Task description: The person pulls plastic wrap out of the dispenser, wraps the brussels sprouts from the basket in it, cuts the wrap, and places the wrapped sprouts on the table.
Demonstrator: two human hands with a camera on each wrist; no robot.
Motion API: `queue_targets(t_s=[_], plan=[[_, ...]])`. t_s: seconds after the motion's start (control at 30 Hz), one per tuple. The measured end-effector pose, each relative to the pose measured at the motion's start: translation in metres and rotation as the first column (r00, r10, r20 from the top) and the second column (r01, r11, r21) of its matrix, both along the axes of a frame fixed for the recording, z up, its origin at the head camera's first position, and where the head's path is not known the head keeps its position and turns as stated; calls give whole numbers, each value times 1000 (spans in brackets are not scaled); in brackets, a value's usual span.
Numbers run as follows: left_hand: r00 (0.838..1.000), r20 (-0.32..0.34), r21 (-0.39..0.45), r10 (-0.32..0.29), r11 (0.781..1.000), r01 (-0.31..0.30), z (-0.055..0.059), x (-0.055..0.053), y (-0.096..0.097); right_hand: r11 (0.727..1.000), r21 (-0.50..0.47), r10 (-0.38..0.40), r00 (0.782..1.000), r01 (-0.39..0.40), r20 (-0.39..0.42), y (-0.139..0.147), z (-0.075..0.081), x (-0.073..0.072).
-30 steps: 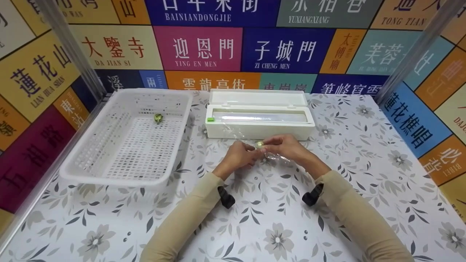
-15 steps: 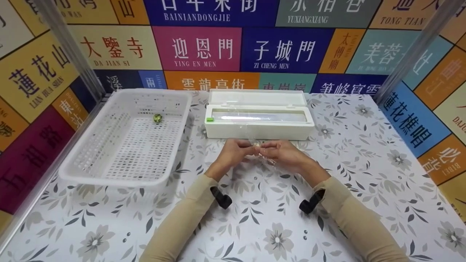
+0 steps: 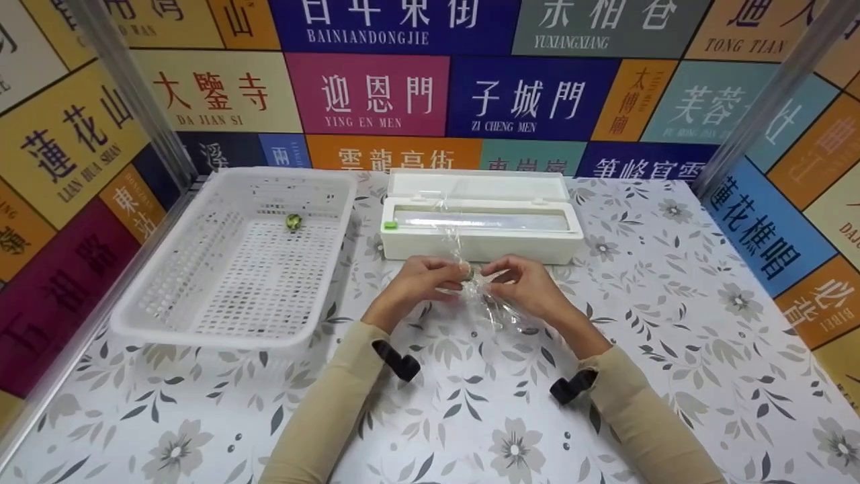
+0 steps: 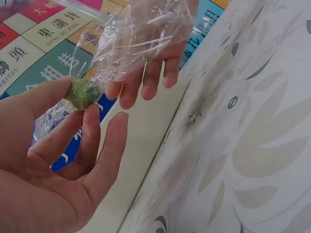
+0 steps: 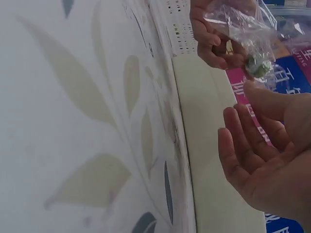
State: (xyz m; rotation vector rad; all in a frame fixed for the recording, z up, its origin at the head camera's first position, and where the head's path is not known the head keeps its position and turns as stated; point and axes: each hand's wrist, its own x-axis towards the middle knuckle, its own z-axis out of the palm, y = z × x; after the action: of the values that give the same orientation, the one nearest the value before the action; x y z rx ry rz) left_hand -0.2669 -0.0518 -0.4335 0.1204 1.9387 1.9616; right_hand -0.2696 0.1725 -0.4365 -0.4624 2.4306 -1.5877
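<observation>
My left hand (image 3: 420,282) pinches a small green ball (image 4: 82,93) between thumb and index finger, its other fingers spread. Clear cling film (image 4: 141,43) is gathered round the ball, with a crumpled loose sheet trailing from it. My right hand (image 3: 527,286) is just to the right; its fingers are relaxed and apart, and the film overlaps it in the left wrist view. In the right wrist view its thumb tip lies close by the ball. Behind the hands stands a white cling film dispenser (image 3: 480,249), lid raised, with a green slider (image 3: 390,226) at its left end.
A white perforated basket (image 3: 222,329) stands on the left, with one green ball (image 3: 293,222) near its back right corner. The flowered tabletop (image 3: 463,417) ends at a wall of colourful signs (image 3: 376,97). Black wrist cameras sit on both sleeves.
The hands have drawn apart. The left has moved slightly left with the ball, and the right has come off it. The loose film now hangs spread out between them.
</observation>
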Motion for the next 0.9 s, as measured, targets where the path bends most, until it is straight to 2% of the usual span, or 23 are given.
queue_targets(t_s=[0.1, 0.2, 0.4, 0.5, 0.63, 0.73, 0.9], plan=[[999, 23, 3, -27, 1000, 27, -1, 0, -1, 998, 64, 31, 997, -27, -66, -5, 3, 7], [998, 35, 17, -59, 998, 59, -4, -1, -1, 995, 83, 59, 993, -51, -101, -10, 6, 14], [996, 32, 16, -78, 997, 77, -11, 0, 0, 997, 19, 80, 976, -77, -201, -15, 5, 19], [997, 18, -1, -79, 997, 79, -12, 0, 0, 996, -26, 79, 967, -88, -241, -14, 4, 18], [997, -4, -33, -77, 996, 77, -12, 1, 0, 993, -42, 93, 952, -109, -291, -11, 5, 17], [996, -30, -60, -84, 995, 82, -11, 2, 0, 993, -41, 92, 952, -108, -291, -10, 5, 17], [989, -80, -95, -123, 989, 115, -9, 4, 0, 990, -53, 115, 966, -131, -231, -6, 7, 15]])
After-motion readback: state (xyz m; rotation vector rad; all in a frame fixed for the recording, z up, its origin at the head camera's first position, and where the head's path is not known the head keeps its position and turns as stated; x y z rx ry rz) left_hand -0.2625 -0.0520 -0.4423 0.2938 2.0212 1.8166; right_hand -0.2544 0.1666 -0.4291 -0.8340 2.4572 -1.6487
